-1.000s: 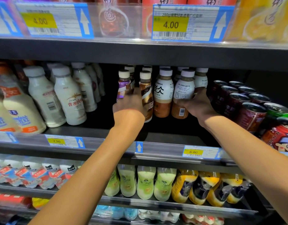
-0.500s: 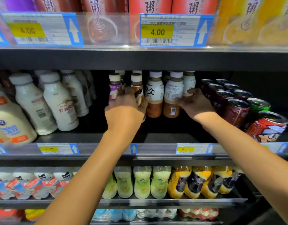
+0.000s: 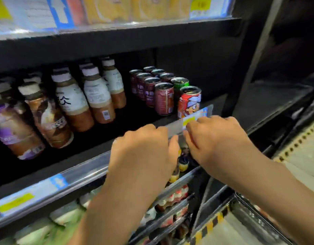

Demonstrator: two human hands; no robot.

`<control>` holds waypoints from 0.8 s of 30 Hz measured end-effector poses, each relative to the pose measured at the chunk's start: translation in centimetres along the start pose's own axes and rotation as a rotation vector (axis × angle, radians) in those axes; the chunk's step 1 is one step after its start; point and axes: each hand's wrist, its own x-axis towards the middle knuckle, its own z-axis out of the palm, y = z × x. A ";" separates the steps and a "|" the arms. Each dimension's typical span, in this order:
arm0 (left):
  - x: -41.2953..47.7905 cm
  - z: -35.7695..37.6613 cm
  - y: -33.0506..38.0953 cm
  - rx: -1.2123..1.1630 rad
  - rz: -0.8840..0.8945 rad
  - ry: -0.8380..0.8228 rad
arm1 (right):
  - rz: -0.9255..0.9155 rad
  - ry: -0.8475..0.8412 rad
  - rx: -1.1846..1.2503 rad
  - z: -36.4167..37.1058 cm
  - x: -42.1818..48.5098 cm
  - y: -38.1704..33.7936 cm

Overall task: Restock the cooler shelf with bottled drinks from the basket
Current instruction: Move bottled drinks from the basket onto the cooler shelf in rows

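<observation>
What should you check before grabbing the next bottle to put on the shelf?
1. Left hand free: ok, holds nothing.
2. Right hand free: cannot tell, fingers sit at the price tag.
3. Bottles upright: ok.
4. Cans upright: ok.
5. Room on the shelf front: ok, bare strip before the bottles.
6. Basket in sight: not ok, none visible.

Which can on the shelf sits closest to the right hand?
The red cartoon-printed can, front right of the can group, just above the right hand; the others are maroon or green.
</observation>
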 end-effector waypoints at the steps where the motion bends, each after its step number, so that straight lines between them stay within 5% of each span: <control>1: 0.0 0.5 1.4 -0.025 0.045 0.008 | 0.061 -0.010 -0.027 0.0 -1.5 1.4; 13: 3.1 8.1 21.6 -0.324 0.621 -0.405 | 0.647 -0.418 0.015 2.9 -16.9 19.4; 24: 10.4 24.7 44.5 -0.251 0.633 -0.829 | 0.978 -0.645 0.173 18.0 -20.7 42.1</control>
